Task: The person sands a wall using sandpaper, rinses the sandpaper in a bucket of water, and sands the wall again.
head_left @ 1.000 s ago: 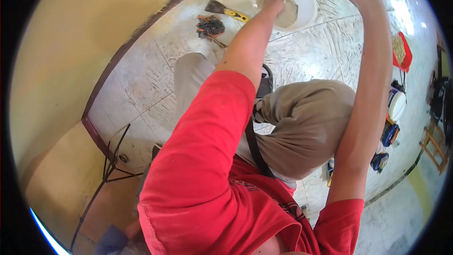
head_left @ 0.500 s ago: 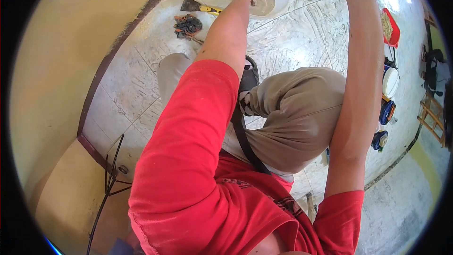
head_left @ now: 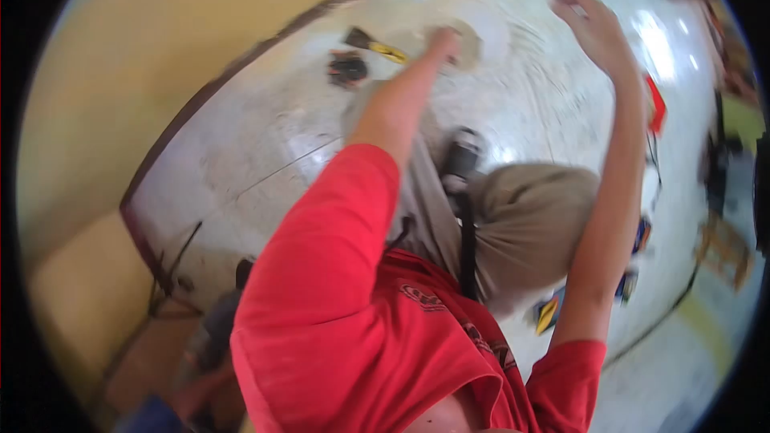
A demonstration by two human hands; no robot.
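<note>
My left hand (head_left: 446, 45) reaches over a round white bucket (head_left: 499, 35) with a greyish content on the floor. Its fingers are closed, but blur hides what is in them. To its left lies a scraper (head_left: 377, 46) with a dark blade and a yellow handle. Beside the scraper sits a crumpled black and orange bundle (head_left: 347, 70). My right hand (head_left: 592, 26) is raised to the right of the bucket, fingers loosely curved and apart, with nothing visible in them.
A red container (head_left: 656, 106) stands at the right, with blue and yellow items (head_left: 549, 314) nearer my body. A wooden frame (head_left: 723, 250) is at far right. A thin black stand (head_left: 175, 281) is near the wall. Lower left, a blurred grey shape (head_left: 215, 337) may be another person.
My view has shifted and blurred. My right hand, out of the picture before, now shows at upper right. My left hand stays at the bucket. The grey shape at lower left has come into view.
</note>
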